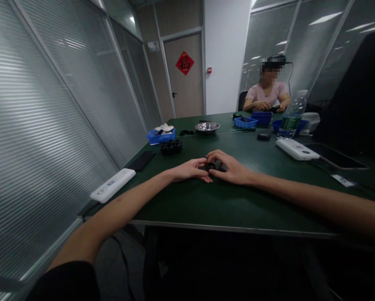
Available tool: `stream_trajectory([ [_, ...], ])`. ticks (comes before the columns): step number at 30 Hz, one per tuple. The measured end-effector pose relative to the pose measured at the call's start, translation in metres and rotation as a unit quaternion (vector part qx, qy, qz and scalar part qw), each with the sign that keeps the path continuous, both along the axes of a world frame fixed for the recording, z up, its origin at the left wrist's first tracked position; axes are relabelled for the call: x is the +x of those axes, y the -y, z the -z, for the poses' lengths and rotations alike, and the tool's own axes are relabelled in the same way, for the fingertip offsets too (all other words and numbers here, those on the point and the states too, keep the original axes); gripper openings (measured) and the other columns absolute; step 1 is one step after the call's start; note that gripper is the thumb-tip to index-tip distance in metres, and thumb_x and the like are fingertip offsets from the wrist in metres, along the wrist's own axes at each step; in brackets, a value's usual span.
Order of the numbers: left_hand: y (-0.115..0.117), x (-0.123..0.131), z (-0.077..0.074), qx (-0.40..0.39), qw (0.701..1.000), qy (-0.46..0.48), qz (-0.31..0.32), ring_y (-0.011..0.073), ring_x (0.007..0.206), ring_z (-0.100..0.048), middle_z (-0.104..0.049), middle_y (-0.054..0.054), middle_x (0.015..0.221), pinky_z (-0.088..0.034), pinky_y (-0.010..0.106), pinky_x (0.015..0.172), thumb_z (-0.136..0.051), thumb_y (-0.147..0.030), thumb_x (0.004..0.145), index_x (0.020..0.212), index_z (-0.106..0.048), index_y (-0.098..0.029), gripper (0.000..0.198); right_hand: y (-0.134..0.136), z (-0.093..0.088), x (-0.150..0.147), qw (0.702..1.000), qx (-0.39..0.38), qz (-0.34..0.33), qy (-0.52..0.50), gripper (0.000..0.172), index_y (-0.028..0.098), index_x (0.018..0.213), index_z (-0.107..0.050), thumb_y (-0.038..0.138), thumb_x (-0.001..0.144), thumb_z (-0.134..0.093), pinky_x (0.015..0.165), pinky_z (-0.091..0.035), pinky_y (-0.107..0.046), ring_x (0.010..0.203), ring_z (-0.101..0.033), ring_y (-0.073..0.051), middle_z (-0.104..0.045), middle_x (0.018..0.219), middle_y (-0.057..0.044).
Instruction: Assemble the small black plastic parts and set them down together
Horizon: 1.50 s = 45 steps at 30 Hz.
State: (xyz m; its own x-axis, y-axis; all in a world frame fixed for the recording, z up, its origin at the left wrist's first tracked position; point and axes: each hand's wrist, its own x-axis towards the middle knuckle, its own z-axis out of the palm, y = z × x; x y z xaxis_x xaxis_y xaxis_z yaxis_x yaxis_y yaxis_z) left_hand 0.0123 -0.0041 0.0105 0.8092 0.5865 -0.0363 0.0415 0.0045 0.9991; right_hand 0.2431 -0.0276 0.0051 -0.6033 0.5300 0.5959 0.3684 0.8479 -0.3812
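A small, glossy black round part is pinched just above or on the green table, between my two hands. My left hand holds it from the left, thumb and fingers closed at its side. From the right, my right hand curls over it, fingertips and thumb around its edge. My fingers cover much of the part, so its exact kind cannot be made out. Beyond my left hand stands a cluster of similar shiny black round parts.
A blue tray with white and black pieces and a metal bowl lie farther back. White power banks, a dark phone, a water bottle and blue bins surround the workspace. Across the table sits a person.
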Motion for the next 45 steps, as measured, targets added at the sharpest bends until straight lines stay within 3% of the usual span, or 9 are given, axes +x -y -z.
stream_trajectory([
  [4, 0.0008, 0.0015, -0.0014, 0.009, 1.000, -0.019, -0.008, 0.0226, 0.099, -0.075, -0.060, 0.020, 0.137, -0.060, 0.038, 0.094, -0.075, -0.016, 0.083, 0.138, -0.053, -0.014, 0.059, 0.0015, -0.0020, 0.0029, 1.000, -0.009, -0.022, 0.008, 0.028, 0.023, 0.122, -0.062, 0.033, 0.096, -0.062, 0.094, -0.056, -0.048, 0.110, -0.061, -0.028, -0.060, 0.127, -0.010],
  [11, -0.0007, 0.0032, -0.0005, 0.010, 1.000, -0.025, -0.016, 0.0236, 0.100, -0.075, -0.059, 0.020, 0.138, -0.060, 0.038, 0.094, -0.075, -0.017, 0.083, 0.140, -0.053, -0.014, 0.061, -0.0007, 0.0011, 0.0047, 1.000, -0.014, 0.001, -0.019, 0.028, 0.021, 0.116, -0.065, 0.038, 0.093, -0.068, 0.091, -0.057, -0.046, 0.100, -0.063, -0.025, -0.061, 0.121, -0.009],
  [18, -0.0020, 0.0026, 0.0000, 0.015, 1.000, -0.023, -0.012, 0.0218, 0.097, -0.075, -0.058, 0.019, 0.138, -0.061, 0.034, 0.090, -0.076, -0.016, 0.083, 0.138, -0.054, -0.014, 0.059, -0.0013, 0.0009, 0.0056, 1.000, -0.005, -0.030, -0.004, 0.032, 0.023, 0.127, -0.065, 0.032, 0.096, -0.062, 0.094, -0.057, -0.047, 0.107, -0.062, -0.026, -0.059, 0.125, -0.009],
  [23, -0.0029, 0.0016, 0.0012, 0.008, 1.000, -0.017, -0.008, 0.0232, 0.101, -0.075, -0.056, 0.020, 0.142, -0.060, 0.036, 0.092, -0.076, -0.017, 0.084, 0.138, -0.054, -0.015, 0.059, -0.0004, 0.0000, 0.0052, 1.000, -0.006, -0.010, -0.011, 0.029, 0.021, 0.120, -0.067, 0.034, 0.094, -0.068, 0.095, -0.056, -0.045, 0.106, -0.062, -0.025, -0.059, 0.123, -0.009],
  [32, 0.0027, 0.0043, -0.0045, 0.007, 1.000, -0.023, -0.017, 0.0213, 0.097, -0.075, -0.059, 0.020, 0.138, -0.059, 0.038, 0.092, -0.076, -0.015, 0.083, 0.139, -0.054, -0.013, 0.061, 0.0008, -0.0020, 0.0054, 1.000, -0.014, -0.018, 0.001, 0.035, 0.019, 0.125, -0.064, 0.035, 0.094, -0.067, 0.093, -0.056, -0.045, 0.108, -0.061, -0.026, -0.058, 0.125, -0.011],
  [38, 0.0053, 0.0046, -0.0070, 0.012, 0.999, -0.028, -0.016, 0.0202, 0.097, -0.074, -0.060, 0.020, 0.136, -0.059, 0.036, 0.092, -0.075, -0.014, 0.083, 0.137, -0.053, -0.011, 0.059, 0.0014, -0.0029, 0.0064, 0.999, -0.012, -0.043, 0.014, 0.030, 0.020, 0.125, -0.066, 0.027, 0.097, -0.060, 0.100, -0.053, -0.047, 0.116, -0.059, -0.026, -0.057, 0.130, -0.011],
  [45, 0.0029, 0.0032, -0.0052, 0.006, 1.000, -0.021, -0.003, 0.0212, 0.099, -0.075, -0.059, 0.019, 0.137, -0.059, 0.035, 0.091, -0.075, -0.015, 0.084, 0.139, -0.051, -0.012, 0.060, 0.0008, -0.0016, 0.0048, 1.000, -0.021, -0.013, 0.002, 0.031, 0.021, 0.122, -0.066, 0.037, 0.096, -0.066, 0.098, -0.054, -0.047, 0.110, -0.061, -0.025, -0.059, 0.126, -0.010],
])
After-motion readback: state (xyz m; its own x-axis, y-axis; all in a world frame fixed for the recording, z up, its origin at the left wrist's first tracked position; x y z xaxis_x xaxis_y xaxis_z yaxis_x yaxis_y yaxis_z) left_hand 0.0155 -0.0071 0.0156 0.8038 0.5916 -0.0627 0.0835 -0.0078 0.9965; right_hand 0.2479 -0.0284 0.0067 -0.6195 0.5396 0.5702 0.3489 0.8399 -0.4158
